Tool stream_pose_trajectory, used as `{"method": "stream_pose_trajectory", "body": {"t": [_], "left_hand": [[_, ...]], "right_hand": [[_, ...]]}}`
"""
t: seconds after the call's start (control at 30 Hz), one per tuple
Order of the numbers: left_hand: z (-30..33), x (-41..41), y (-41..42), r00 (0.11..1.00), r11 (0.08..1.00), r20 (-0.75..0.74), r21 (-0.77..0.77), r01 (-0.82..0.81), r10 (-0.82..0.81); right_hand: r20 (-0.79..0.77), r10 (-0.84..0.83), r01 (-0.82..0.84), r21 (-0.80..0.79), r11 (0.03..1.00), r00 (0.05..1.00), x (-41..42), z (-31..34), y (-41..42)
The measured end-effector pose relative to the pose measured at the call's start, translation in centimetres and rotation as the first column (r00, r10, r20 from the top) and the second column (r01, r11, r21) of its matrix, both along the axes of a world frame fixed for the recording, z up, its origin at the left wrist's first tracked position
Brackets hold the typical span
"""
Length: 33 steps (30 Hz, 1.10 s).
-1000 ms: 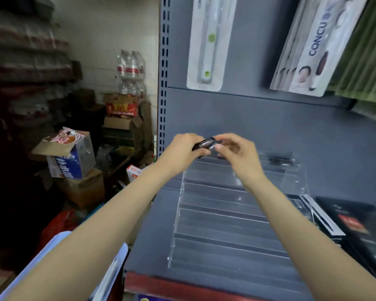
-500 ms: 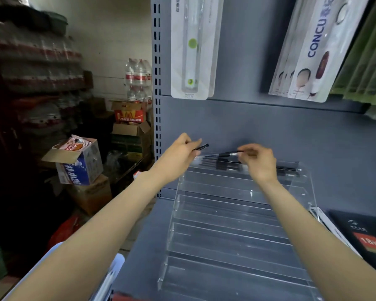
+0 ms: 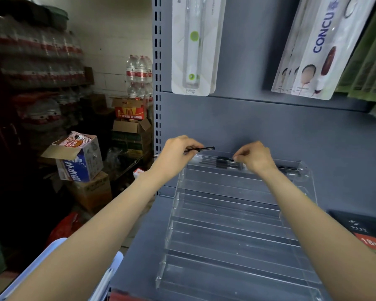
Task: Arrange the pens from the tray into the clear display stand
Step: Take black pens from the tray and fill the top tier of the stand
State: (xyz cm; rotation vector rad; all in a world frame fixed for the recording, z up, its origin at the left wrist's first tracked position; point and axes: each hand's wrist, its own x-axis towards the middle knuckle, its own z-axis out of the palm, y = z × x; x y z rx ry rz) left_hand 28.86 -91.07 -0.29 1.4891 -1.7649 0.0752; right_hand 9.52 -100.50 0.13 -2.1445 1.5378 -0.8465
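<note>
The left hand's fingers (image 3: 188, 146) are curled round a dark pen (image 3: 204, 148), its tip poking out to the right above the back left corner of the clear display stand (image 3: 232, 231). The right hand (image 3: 255, 158) has its fingers bent and pinched low over the pens (image 3: 223, 163) already lying in the stand's top tier; whether it actually grips one or only steadies them I cannot tell.

The risk, as I judge it: the stand is light, transparent acrylic with shallow stepped ledges, so a push at its back edge could slide it along the grey shelf (image 3: 143, 242), and a pen set down crooked or let go early could roll over the low lip and tumble down the empty tiers toward the front edge.

The stand shows five or so glassy tiers, only the rearmost filled. The pens there are slim, black and clear, laid end to end along the back edge. The held pen looks alike, thin and dark.
</note>
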Motion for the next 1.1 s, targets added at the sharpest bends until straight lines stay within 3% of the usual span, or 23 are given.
{"method": "stream_pose_trajectory", "body": {"t": [0.1, 0.2, 0.3, 0.37, 0.5, 0.6, 0.73, 0.9, 1.1], "left_hand": [[0.1, -0.3, 0.0, 0.999, 1.0, -0.037, 0.017, 0.018, -0.017], [0.3, -0.6, 0.1, 0.996, 0.999, -0.079, 0.017, 0.041, -0.04], [0.5, -1.2, 0.0, 0.992, 0.997, -0.097, 0.008, 0.077, -0.076], [0.7, -1.7, 0.1, 0.991, 0.995, -0.083, 0.0, 0.103, -0.102], [0.4, -1.5, 0.2, 0.998, 0.995, 0.004, -0.081, -0.06, 0.061], [-0.5, -0.3, 0.3, 0.974, 0.977, -0.075, 0.043, -0.21, 0.212], [-1.7, 0.7, 0.3, 0.951, 0.925, -0.182, 0.337, -0.178, 0.25], [-2.4, 0.7, 0.7, 0.927, 0.934, -0.314, 0.346, -0.089, 0.205], [-2.6, 0.7, 0.7, 0.91, 0.936, -0.362, 0.344, -0.072, 0.203]], "right_hand": [[-0.004, 0.027, -0.027, -0.027, 0.999, 1.0, 0.1, 0.1, 0.4], [0.172, 0.099, -0.073, -0.153, 0.986, 0.98, 0.2, -0.2, 1.8], [0.398, 0.296, -0.281, -0.097, 0.955, 0.868, 0.7, -0.2, 3.6], [0.466, 0.362, -0.37, -0.08, 0.926, 0.807, 0.9, -0.3, 3.8], [0.547, 0.232, -0.201, -0.117, 0.973, 0.804, 0.0, -0.6, 2.6], [0.512, 0.138, -0.092, -0.115, 0.989, 0.848, -1.6, -1.1, 1.6], [0.323, 0.099, -0.045, -0.171, 0.984, 0.941, -2.0, -1.4, 1.7], [0.176, 0.081, -0.051, -0.169, 0.984, 0.981, -1.2, -1.1, 2.1], [0.112, 0.04, -0.022, -0.159, 0.987, 0.993, -0.2, -0.8, 1.2]]}}
